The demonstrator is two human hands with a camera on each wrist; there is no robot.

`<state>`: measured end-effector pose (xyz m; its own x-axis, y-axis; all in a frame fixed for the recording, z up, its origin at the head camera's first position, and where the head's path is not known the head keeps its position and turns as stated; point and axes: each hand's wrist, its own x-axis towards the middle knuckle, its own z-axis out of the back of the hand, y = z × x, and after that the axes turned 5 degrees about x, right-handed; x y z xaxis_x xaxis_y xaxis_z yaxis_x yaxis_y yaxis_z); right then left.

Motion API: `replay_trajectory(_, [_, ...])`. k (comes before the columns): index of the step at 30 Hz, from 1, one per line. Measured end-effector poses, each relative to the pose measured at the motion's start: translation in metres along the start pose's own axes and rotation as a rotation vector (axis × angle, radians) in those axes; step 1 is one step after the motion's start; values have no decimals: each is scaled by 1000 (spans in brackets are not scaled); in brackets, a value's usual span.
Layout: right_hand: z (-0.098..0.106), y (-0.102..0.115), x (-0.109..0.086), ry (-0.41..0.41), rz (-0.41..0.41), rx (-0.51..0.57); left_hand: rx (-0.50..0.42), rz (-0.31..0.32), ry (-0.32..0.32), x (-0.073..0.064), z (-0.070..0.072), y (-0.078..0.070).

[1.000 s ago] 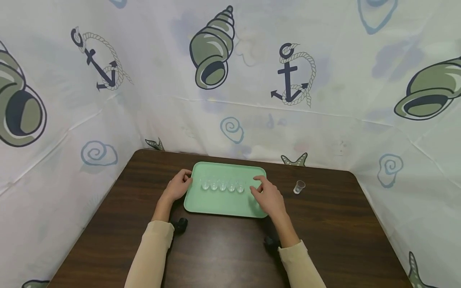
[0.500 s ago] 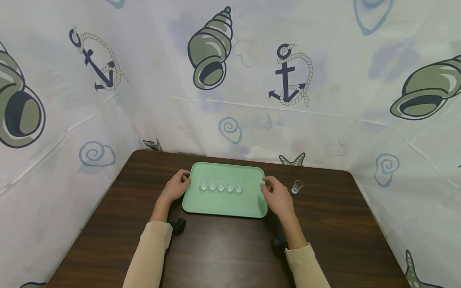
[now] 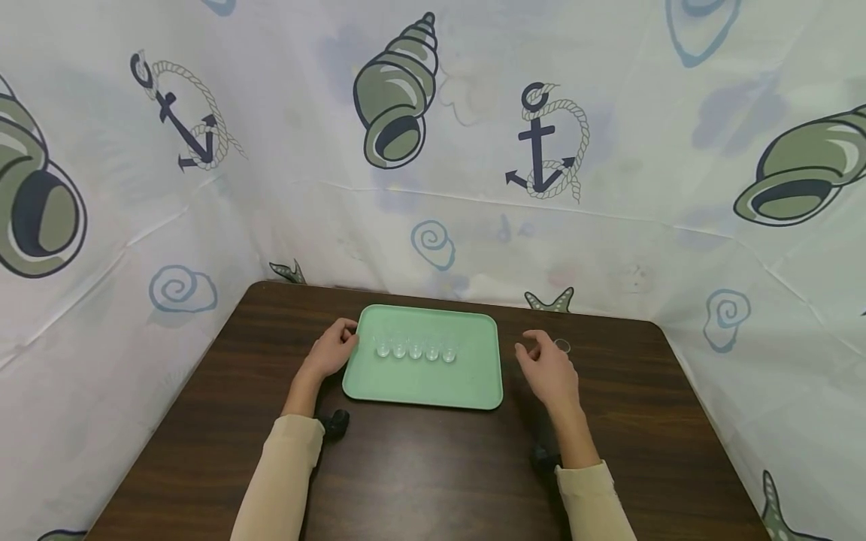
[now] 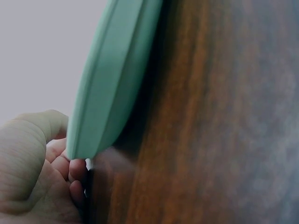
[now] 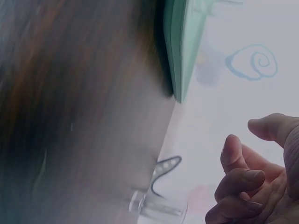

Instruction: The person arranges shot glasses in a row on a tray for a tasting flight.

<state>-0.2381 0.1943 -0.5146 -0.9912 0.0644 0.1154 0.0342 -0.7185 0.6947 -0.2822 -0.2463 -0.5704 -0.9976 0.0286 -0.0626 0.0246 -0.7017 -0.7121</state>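
Note:
On the table lies a light green tray (image 3: pixel 419 387) with several small clear shot glasses (image 3: pixel 416 352) standing in a row across it. At the tray's left edge my left hand (image 3: pixel 330 352) pinches the rim, thumb over it and fingertips below, as the left wrist view shows at the tray's corner (image 4: pixel 100 107). My right hand (image 3: pixel 551 372) is off the tray's right side, holding nothing, with thumb and index finger apart and the other fingers loosely bent. Just beyond it stands one more shot glass (image 5: pixel 161 207), mostly hidden behind the hand in the head view.
The dark brown wooden table (image 3: pixel 419 473) has rounded far corners. Behind and beside it hangs a white cloth (image 3: pixel 298 135) printed with shells, anchors and starfish. Black wrist devices (image 3: pixel 336 424) show under both forearms.
My right hand has moved rightward, from above the tray past its right rim to beside the lone shot glass, now partly covering it. My left hand has stayed on the tray's left edge.

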Motion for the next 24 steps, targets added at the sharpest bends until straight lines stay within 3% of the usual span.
replay_trajectory(11, [20,-21,5,-40,-49,26,-12,-2,-2,2,0,0])
replay_trajectory(24, [40,-39,15,-73,-128,-119,-1,18,-1,3,-3,3])
